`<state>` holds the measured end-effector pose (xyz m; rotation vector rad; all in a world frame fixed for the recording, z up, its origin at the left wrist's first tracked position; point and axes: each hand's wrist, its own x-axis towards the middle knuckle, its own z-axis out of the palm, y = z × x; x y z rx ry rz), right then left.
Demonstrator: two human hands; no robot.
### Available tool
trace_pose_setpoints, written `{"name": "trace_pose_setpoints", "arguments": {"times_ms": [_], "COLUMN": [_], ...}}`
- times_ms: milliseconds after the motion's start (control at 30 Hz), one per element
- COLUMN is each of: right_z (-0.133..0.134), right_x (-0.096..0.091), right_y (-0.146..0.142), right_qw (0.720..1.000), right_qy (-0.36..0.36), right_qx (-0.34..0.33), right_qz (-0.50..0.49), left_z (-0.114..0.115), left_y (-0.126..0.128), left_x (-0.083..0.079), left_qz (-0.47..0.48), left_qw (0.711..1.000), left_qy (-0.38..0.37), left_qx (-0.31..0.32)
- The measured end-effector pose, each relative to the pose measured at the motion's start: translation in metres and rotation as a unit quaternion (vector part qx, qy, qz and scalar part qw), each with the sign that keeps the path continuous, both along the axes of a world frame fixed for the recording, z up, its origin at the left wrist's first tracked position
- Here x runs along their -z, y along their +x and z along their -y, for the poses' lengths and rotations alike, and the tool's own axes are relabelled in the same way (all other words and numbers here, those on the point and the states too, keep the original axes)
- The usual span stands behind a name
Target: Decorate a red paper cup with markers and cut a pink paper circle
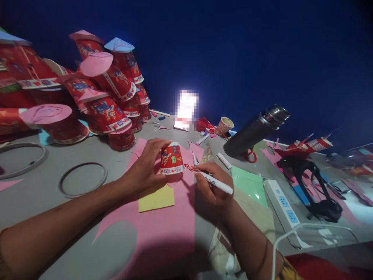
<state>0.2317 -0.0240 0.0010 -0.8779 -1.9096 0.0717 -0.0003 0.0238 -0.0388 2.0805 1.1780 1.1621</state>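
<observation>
An upside-down red paper cup (171, 158) with printed patterns stands on a pink paper sheet (163, 225). My left hand (145, 167) is wrapped round its left side and holds it down. My right hand (211, 184) grips a white marker pen (214, 182) whose tip touches the paper at the cup's lower right rim. A yellow paper square (156, 199) lies just in front of the cup, under my left wrist. The pink sheet has a round cut-out at its lower left.
A pile of red cups with pink and blue paper lids (96, 97) fills the far left. A dark flask (256, 130) lies on its side at right, near a white power strip (284, 206), green paper (249, 184) and black cables (317, 190). Two rings (83, 179) lie at left.
</observation>
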Motion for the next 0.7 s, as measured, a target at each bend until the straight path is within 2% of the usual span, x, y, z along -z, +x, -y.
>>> {"name": "trace_pose_setpoints", "arguments": {"times_ms": [167, 333, 467, 700], "right_z": [-0.0059, -0.0063, -0.0054, -0.0052], "right_x": [0.0059, 0.0056, 0.0052, 0.0056], "right_y": [0.0021, 0.0013, -0.0005, -0.001], "right_qw": [0.999, 0.999, 0.997, 0.997], "right_qy": [-0.029, -0.035, -0.036, -0.052], "right_qx": [0.013, -0.029, -0.068, -0.039], "right_qz": [-0.026, -0.016, -0.018, -0.035], "left_z": [-0.0034, -0.0035, -0.0045, -0.008], "left_y": [-0.0019, -0.0031, -0.0024, -0.0012], "left_x": [0.0018, -0.0002, -0.0028, 0.0047], "left_qz": [0.032, 0.026, 0.058, 0.108], "left_qw": [0.998, 0.995, 0.99, 0.981], "left_qy": [-0.042, -0.094, -0.131, -0.162], "left_qx": [-0.022, -0.024, -0.006, 0.01]}}
